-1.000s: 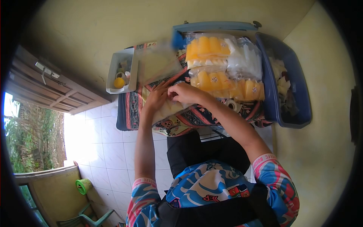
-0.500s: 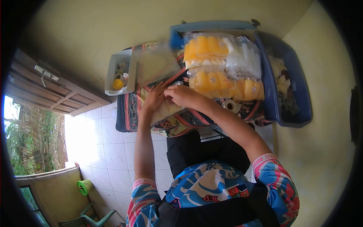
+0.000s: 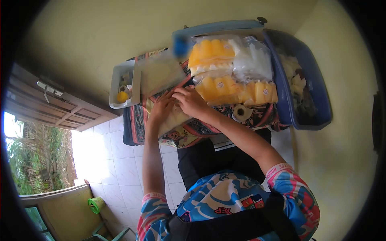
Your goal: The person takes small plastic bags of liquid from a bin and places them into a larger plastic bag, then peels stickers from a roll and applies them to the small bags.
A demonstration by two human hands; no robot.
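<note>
Care matters: the left hand [image 3: 161,107] lies open on the pale packet [image 3: 175,119] on the patterned cloth [image 3: 138,117]; the right hand [image 3: 191,100] curls at its edge, pinching or not I cannot tell. Press gently.

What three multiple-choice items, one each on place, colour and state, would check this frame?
1. Where does the tape roll lie?
A. On the patterned cloth
B. Inside a white tray
C. On the floor tiles

2. What colour is the bin beside the bagged orange goods?
A. Green
B. Blue
C. Red

3. How do the left hand and right hand stand?
A. Both rest on the pale packet
B. Both are raised in the air
C. One grips the tape roll

Answers: 1 A, as the roll sits on the cloth on the tabletop; 2 B, as the bin's walls and rim are plainly blue; 3 A, as both hands lie together on the packet, apart from the roll.
</note>
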